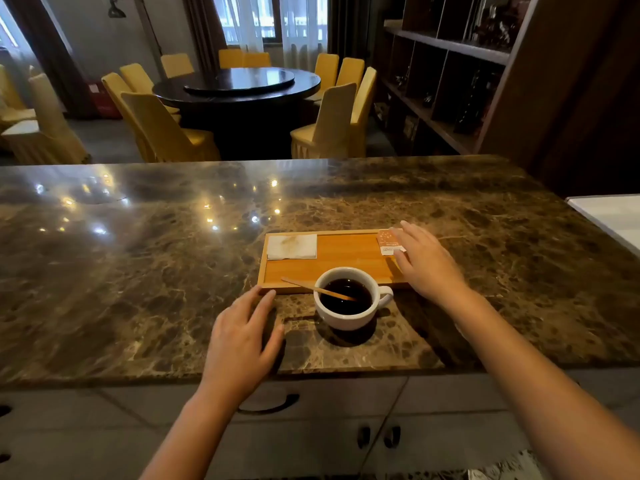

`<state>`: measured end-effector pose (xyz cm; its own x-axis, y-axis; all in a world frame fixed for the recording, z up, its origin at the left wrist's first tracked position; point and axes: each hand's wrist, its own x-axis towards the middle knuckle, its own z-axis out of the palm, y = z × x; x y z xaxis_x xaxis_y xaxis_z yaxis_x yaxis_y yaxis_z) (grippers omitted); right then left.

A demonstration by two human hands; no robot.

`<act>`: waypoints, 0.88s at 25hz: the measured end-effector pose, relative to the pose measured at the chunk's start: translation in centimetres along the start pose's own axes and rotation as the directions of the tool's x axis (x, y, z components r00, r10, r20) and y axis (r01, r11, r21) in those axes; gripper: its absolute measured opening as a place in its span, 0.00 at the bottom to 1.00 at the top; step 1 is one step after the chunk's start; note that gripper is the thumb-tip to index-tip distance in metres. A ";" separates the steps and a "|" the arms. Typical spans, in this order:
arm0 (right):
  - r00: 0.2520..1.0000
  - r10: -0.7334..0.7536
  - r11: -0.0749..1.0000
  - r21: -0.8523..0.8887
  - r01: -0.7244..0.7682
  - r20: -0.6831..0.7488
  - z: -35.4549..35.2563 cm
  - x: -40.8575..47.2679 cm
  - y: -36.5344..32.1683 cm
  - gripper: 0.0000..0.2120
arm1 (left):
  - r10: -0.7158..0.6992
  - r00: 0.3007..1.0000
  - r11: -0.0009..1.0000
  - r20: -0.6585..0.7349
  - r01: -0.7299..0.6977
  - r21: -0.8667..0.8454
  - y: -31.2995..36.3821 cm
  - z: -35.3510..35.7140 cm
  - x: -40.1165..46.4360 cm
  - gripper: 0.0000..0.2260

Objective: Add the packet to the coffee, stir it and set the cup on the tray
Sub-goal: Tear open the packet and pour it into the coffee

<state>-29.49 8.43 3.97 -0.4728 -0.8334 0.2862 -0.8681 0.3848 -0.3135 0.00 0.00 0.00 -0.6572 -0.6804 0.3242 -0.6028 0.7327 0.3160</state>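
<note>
Round white cup (347, 308), flat wooden tray (332, 261) — glossy marble counter (138, 271)

A single wide-angle camera sat on the person's head and looked forward and down across the tabletop (138, 271). It stood close over the near edge, so both forearms ran up from the bottom of the frame, the left hand (242, 337) and right hand (427, 265) near the middle. The tray (346, 258) and cup (346, 299) lay just below centre. Beyond the far edge the view reached a round table (239, 84), chairs (162, 133), windows (270, 19) and, at right, shelves (450, 71). No second view was given.
</note>
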 end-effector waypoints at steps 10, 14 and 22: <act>0.985 -0.080 0.994 -0.056 0.089 0.150 2.8 0.7 1.0 0.17 | -0.026 0.999 0.998 0.020 0.024 0.057 -0.3 1.6 -0.8 0.25; 0.998 -0.064 0.996 0.067 0.063 0.014 2.4 0.2 0.9 0.07 | -0.038 0.999 0.998 0.016 0.037 0.060 -0.2 1.6 -0.7 0.24; 0.975 0.224 0.975 0.005 -0.224 -0.004 3.1 0.6 2.2 0.22 | -0.033 0.999 0.998 0.021 0.032 0.058 -0.2 1.6 -0.8 0.24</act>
<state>-31.22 7.57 0.60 -0.6559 -0.7242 0.2128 -0.7394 0.5598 -0.3741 -0.06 0.36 -1.74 -0.6462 -0.7042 0.2943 -0.6489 0.7099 0.2738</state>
